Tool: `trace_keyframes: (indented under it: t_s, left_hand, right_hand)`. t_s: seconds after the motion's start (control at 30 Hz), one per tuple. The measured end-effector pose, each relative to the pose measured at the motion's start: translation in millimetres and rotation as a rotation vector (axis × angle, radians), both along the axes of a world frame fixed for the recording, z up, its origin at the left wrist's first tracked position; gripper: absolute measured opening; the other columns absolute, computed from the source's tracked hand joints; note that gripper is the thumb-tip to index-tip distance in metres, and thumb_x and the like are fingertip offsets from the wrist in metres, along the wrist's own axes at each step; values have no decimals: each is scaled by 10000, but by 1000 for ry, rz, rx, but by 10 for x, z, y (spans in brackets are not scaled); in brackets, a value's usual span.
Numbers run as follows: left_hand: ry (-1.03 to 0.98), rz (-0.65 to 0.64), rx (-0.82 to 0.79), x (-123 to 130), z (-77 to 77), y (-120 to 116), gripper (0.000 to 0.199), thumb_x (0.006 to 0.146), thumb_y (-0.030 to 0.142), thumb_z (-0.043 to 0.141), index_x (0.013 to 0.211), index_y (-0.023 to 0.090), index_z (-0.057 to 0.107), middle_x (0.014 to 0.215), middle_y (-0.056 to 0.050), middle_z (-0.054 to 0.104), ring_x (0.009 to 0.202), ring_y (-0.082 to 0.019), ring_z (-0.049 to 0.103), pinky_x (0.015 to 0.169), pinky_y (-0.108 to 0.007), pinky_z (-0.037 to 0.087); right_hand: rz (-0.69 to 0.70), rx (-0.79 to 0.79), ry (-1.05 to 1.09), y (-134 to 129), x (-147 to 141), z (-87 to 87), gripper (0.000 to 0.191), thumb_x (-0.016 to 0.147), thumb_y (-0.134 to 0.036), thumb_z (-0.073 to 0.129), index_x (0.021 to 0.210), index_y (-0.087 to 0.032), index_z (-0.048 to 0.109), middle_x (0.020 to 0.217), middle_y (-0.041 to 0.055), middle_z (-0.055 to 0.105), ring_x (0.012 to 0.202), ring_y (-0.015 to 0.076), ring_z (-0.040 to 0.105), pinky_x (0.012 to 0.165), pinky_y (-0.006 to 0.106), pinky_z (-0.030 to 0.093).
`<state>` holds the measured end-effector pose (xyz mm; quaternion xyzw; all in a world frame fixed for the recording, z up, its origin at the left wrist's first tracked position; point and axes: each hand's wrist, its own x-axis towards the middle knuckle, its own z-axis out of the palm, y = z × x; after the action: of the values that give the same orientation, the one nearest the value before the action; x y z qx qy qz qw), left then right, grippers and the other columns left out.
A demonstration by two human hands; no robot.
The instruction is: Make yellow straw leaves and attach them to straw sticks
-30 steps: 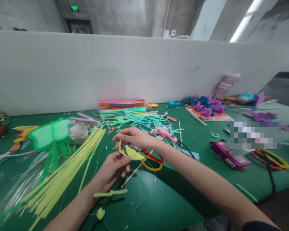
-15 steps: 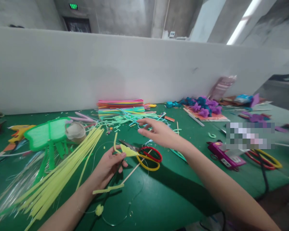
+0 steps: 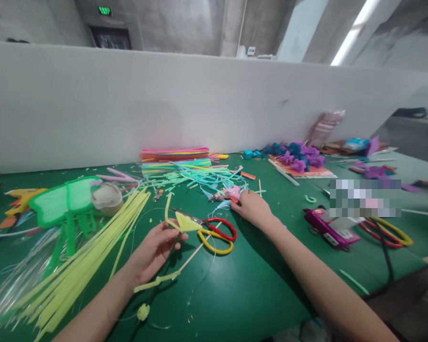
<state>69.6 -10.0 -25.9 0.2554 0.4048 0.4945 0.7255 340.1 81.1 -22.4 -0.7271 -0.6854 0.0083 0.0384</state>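
Observation:
My left hand [image 3: 161, 247] pinches a yellow pipe-cleaner piece [image 3: 186, 222] with a flat leaf-like part and a bent stem. My right hand [image 3: 251, 209] is closed on the back end of a pink glue gun [image 3: 231, 193], which lies on the table with its nozzle pointing left. Between my hands, scissors [image 3: 217, 237] with red and yellow handles lie partly behind the yellow piece. A thin wooden stick [image 3: 196, 251] and a bent yellow strip [image 3: 157, 281] are below them. A small yellow bud [image 3: 143, 312] on clear thread is close to my left forearm.
Long yellow pipe cleaners [image 3: 89, 266] and a green winged figure [image 3: 66, 199] lie at left, near a yellow glue gun [image 3: 23, 200]. Coloured pipe cleaners [image 3: 178, 164] are piled at the back. Purple and blue flowers [image 3: 299, 156] and a magenta case [image 3: 330, 228] are at right.
My right hand has moved down and right from above the table, and its spread fingers have closed on the pink glue gun. My left hand still holds the yellow piece.

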Motion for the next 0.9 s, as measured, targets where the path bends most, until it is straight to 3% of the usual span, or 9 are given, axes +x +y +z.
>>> trace_keyframes:
  t_s: [0.13,0.27,0.43,0.57,0.73,0.9]
  left_hand:
    - [-5,-41,30,-15,2,-7,235,655,75,776,840,136,646,733,11,630,717,-149,688,537,-179,531]
    - [22,-88,31,-14,-14,-13,240,658,116,802,833,133,638,737,5,624,707,-130,668,556,-178,529]
    - [48,-96,14,9,-29,-21,269,665,128,811,858,142,623,723,7,621,676,-106,641,541,-163,514]
    - [56,-154,28,18,-35,-56,249,693,136,797,856,146,608,686,13,610,629,-91,619,509,-153,491]
    - [35,-202,62,39,0,-109,264,678,137,805,856,145,611,675,14,608,600,-92,607,487,-159,477]
    - [58,-233,99,59,33,-140,243,678,145,802,844,142,624,694,3,622,598,-97,603,477,-165,463]
  right_hand:
    - [-18,31,78,2,67,60,403,883,-436,442,1052,-82,535,933,186,660,852,293,656,614,302,410]
    - [-83,233,238,-33,144,180,484,832,-468,503,1148,-104,470,899,159,668,795,304,652,561,293,362]
    - [23,385,384,-124,16,224,485,809,-550,519,1100,-161,502,856,103,663,746,270,625,570,283,355]
    - [141,493,467,-242,-172,205,418,803,-505,545,1039,-160,536,835,81,649,680,221,584,590,281,353]
    - [290,443,632,-340,-315,141,303,804,-443,568,938,-172,551,620,-17,539,546,145,482,541,252,318]
    - [354,309,770,-360,-362,91,259,801,-431,581,851,-181,538,619,-38,493,528,114,421,519,239,306]
